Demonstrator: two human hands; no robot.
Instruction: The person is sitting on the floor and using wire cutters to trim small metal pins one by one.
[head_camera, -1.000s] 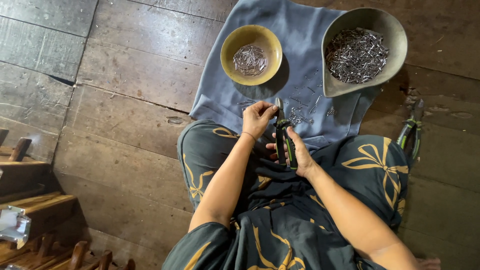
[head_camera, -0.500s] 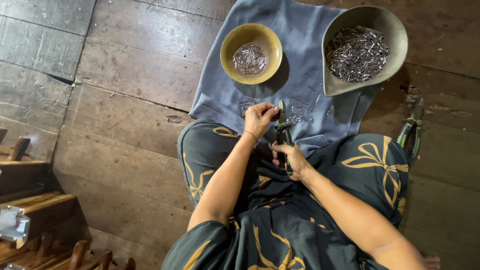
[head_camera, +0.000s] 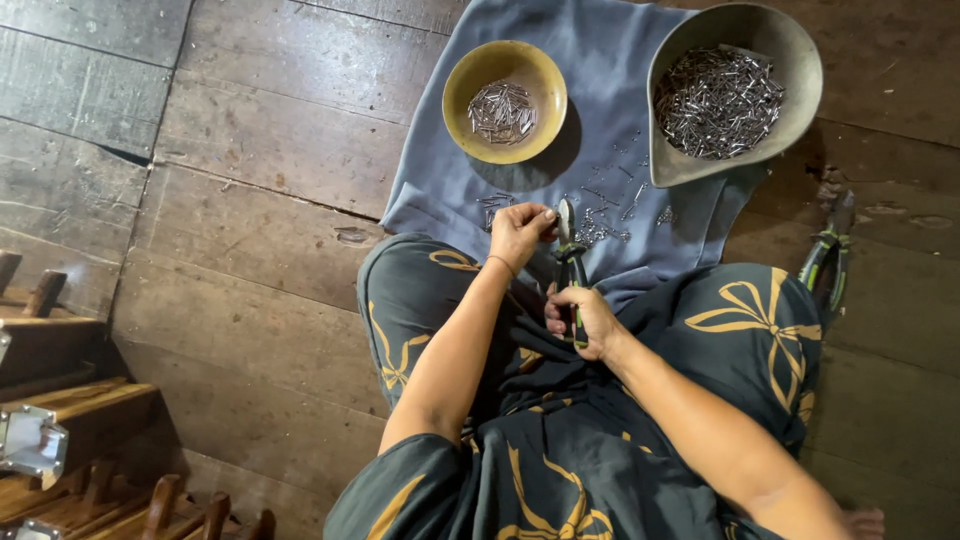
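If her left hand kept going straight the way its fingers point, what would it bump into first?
Most likely the head of the pliers beside the left hand fingertips, then the loose metal pins on the blue cloth; depth is hard to judge.

Right hand (head_camera: 585, 322) is wrapped around the handles of a pair of cutting pliers (head_camera: 571, 268), dark grips with green trim, held nearly upright over the lap so the metal nose points away toward the grey cloth (head_camera: 620, 80). Left hand (head_camera: 520, 232) sits just beside that nose, fingertips pinched together at the tip of the pliers; whatever sits between them is too small to make out. Just past the nose, short silvery metal pins (head_camera: 600, 215) lie scattered loose on the cloth, thin, straight and shiny, pointing every which way, between the two hands and the bowls beyond.
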